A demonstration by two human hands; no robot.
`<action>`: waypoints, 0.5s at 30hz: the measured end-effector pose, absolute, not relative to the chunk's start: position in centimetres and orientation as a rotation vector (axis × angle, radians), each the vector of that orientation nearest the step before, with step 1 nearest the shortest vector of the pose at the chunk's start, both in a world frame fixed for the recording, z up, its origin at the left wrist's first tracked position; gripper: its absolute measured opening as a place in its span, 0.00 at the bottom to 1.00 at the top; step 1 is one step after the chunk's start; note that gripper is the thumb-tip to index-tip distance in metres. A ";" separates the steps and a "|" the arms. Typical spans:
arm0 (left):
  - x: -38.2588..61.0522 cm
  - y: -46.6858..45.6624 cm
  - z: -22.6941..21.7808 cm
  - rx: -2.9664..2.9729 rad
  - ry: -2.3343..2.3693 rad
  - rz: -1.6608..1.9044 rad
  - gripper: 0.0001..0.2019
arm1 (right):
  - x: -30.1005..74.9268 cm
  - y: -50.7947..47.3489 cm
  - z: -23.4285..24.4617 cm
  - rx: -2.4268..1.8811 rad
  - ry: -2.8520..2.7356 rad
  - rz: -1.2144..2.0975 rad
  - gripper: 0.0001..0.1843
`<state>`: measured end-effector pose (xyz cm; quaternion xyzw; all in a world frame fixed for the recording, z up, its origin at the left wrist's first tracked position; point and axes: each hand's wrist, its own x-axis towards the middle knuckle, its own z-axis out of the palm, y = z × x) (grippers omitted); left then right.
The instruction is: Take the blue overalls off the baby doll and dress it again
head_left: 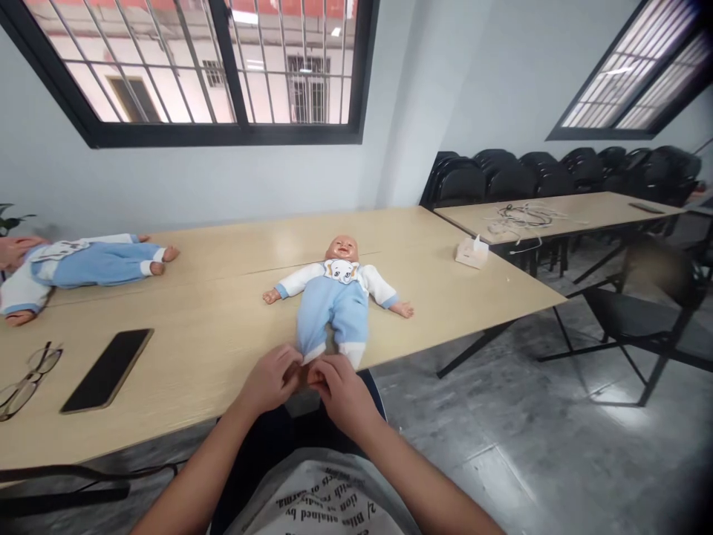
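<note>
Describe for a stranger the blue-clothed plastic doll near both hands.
Under the left dark-framed window is a long beige table. On it lies the bald plastic doll in pale-blue trousers. Unlike the similarly dressed doll at far left, it has the left hand and right hand at its lower leg.

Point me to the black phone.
The black phone lies at the left of the head view, flat on the table, just right of the eyeglasses and left of the person's left hand.

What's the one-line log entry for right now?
near doll: face-up on table | left hand: at white leg cuff | right hand: beside left, same leg's end | phone: lying on table
</note>
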<state>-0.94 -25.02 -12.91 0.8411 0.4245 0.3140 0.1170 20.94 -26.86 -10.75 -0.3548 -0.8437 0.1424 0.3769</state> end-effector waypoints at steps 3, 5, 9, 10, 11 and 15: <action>-1.0 -25.0 -12.9 2.448 1.359 0.936 0.03 | 20.9 -27.3 -10.8 -0.829 -2.231 0.334 0.05; -1.0 -25.2 -12.7 2.453 1.388 0.992 0.03 | 21.5 -27.7 -10.8 -0.735 -2.263 0.286 0.05; -0.3 -26.5 -12.2 2.507 1.314 1.130 0.04 | 24.7 -27.7 -11.3 -0.819 -2.089 0.122 0.11; 0.2 -27.0 -12.0 2.548 1.270 1.140 0.05 | 25.7 -27.3 -11.6 -0.916 -2.010 0.077 0.12; 0.8 -27.5 -11.7 2.603 1.220 1.134 0.08 | 26.6 -26.9 -12.0 -1.012 -1.942 0.036 0.12; 4.0 -28.7 -11.0 2.863 0.995 0.969 0.22 | 28.6 -24.4 -13.3 -1.190 -1.900 -0.077 0.13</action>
